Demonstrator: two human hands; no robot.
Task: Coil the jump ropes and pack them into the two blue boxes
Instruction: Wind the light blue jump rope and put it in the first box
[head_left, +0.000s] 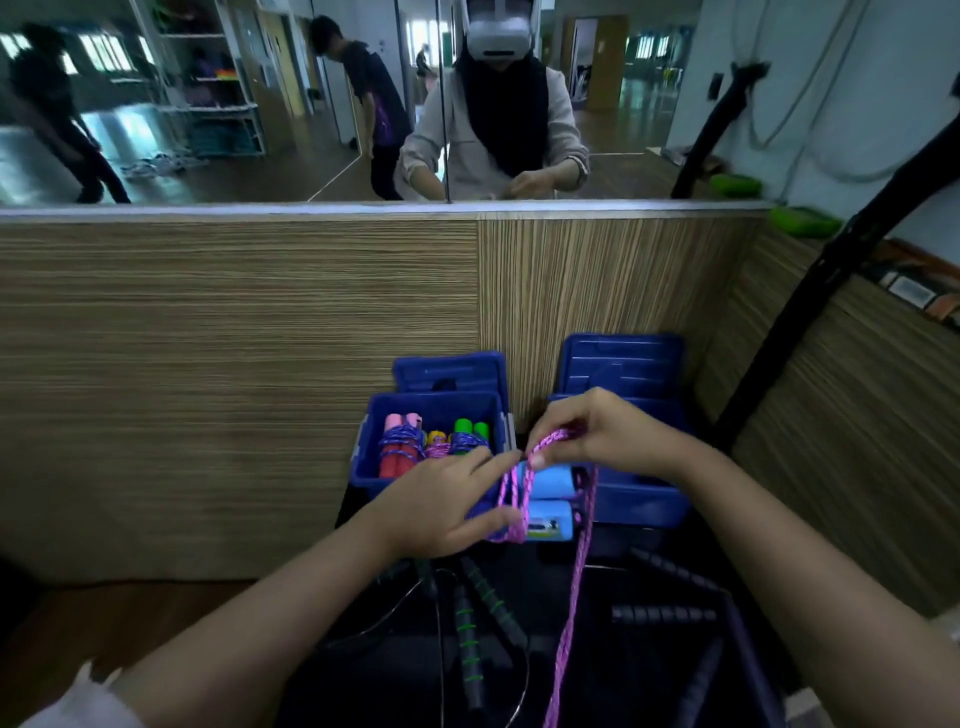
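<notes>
A pink jump rope (571, 597) with two light blue handles (549, 499) is between my hands. My left hand (447, 504) holds the handles and the wound rope strands with thumb and fingers. My right hand (592, 434) pinches a loop of the pink rope above the handles; the rest of the rope hangs down toward me. The left blue box (374, 467) holds three coiled ropes with red, yellow and green handles. The right blue box (644, 499) lies partly hidden behind my right hand.
Both box lids (623, 364) stand open against a wood-grain wall panel. Black jump ropes with green-ringed handles (470, 639) and black grips (662, 614) lie on the dark surface near me. A mirror above shows people. A black stand (831, 291) rises at right.
</notes>
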